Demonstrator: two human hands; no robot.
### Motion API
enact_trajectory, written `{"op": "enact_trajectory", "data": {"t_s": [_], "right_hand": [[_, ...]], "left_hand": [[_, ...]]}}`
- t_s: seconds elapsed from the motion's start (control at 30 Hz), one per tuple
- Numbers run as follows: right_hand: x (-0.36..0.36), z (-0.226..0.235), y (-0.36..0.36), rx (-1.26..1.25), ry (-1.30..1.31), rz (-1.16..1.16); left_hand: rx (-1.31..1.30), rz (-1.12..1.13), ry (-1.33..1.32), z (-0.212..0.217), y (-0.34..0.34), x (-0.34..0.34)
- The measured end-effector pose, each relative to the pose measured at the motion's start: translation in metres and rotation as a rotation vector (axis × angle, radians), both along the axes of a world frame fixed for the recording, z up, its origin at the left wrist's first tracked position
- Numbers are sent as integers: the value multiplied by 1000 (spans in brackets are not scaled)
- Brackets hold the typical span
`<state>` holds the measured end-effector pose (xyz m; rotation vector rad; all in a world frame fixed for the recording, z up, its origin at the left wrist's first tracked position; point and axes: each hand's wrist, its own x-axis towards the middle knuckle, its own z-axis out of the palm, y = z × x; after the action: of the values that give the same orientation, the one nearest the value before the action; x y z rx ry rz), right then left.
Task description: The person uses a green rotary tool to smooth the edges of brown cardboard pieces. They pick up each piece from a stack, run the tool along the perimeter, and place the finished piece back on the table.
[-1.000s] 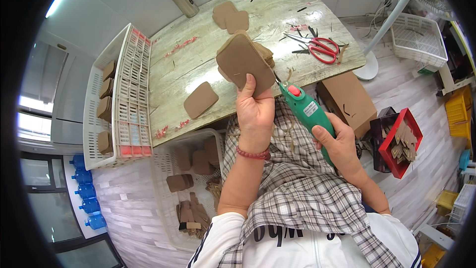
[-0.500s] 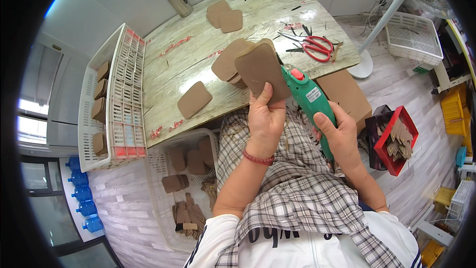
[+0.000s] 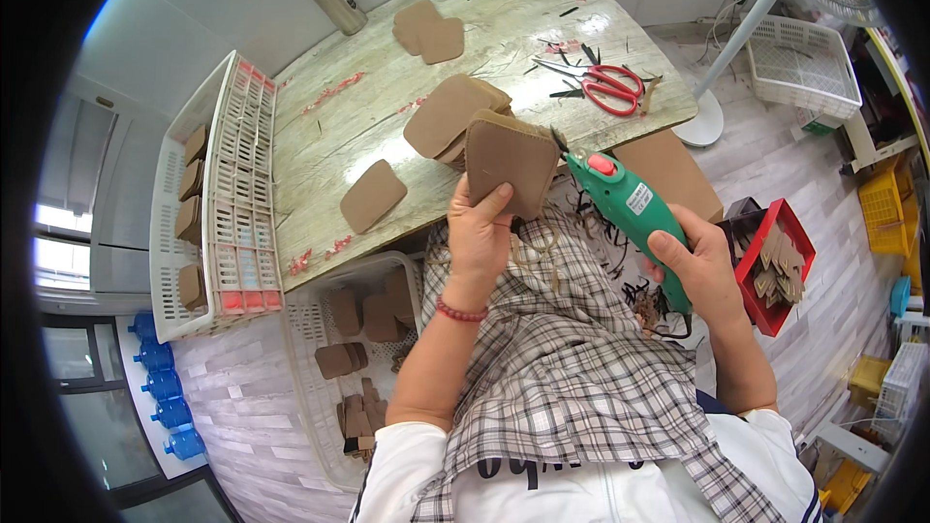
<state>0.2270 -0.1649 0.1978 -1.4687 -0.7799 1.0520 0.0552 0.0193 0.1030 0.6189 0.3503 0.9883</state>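
Note:
My left hand [image 3: 478, 237] pinches a brown rounded pad [image 3: 513, 157] with a stitched-looking edge, thumb on its face. In my right hand [image 3: 705, 266] is a green handheld electric cutter [image 3: 635, 201] with a red button, its dark tip close beside the pad's right edge. Whether the tip touches the pad I cannot tell. A stack of brown pads [image 3: 450, 116] lies on the table [image 3: 329, 150] just behind the held one. One single pad [image 3: 374, 197] rests nearer the left, and a few more pads [image 3: 428, 32] sit toward the back.
Red-handled scissors [image 3: 610, 89] lie among dark scraps at the table's right. A white crate [image 3: 247, 184] with pads stands at the left; another crate [image 3: 315, 349] is below the table. A red-rimmed box [image 3: 790, 261] of brown pieces, a steel flask [image 3: 332, 0] and a fan [image 3: 770, 0] surround the workplace.
My left hand has shifted left and lower, and the pad is now turned. My right hand has moved right and down with the cutter, uncovering dark scraps on the floor side below.

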Motion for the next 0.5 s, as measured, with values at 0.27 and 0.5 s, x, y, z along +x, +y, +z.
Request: {"op": "enact_trajectory", "data": {"t_s": [0.27, 0.5], "right_hand": [[5, -8, -13, -49, -40, 75], [-3, -16, -16, -84, -177, 60]], "left_hand": [[128, -100, 238, 5, 13, -31], [84, -186, 414, 5, -2, -38]]}}
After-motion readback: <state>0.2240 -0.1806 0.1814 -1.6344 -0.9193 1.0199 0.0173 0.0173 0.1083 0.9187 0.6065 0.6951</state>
